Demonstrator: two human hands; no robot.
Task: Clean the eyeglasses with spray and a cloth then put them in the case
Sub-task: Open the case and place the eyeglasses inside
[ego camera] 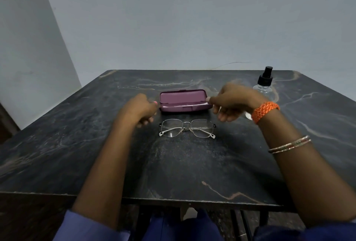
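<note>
The purple glasses case [183,98] lies open at the table's middle, lid tilted back, with a strip of white showing inside at its right end. The folded wire-frame eyeglasses [187,128] lie on the table just in front of it. My left hand [141,109] hovers at the case's left end with loosely curled fingers, holding nothing. Off the case's right end, my right hand [234,102] has its thumb tip close to the lid and its fingers relaxed. I cannot tell whether either hand touches the case. The clear spray bottle [264,84] with a black nozzle stands at the back right.
The dark marbled table [77,144] reaches a pale wall at the back. A small white object [249,116] peeks out under my right wrist. The table's front edge runs just above my lap.
</note>
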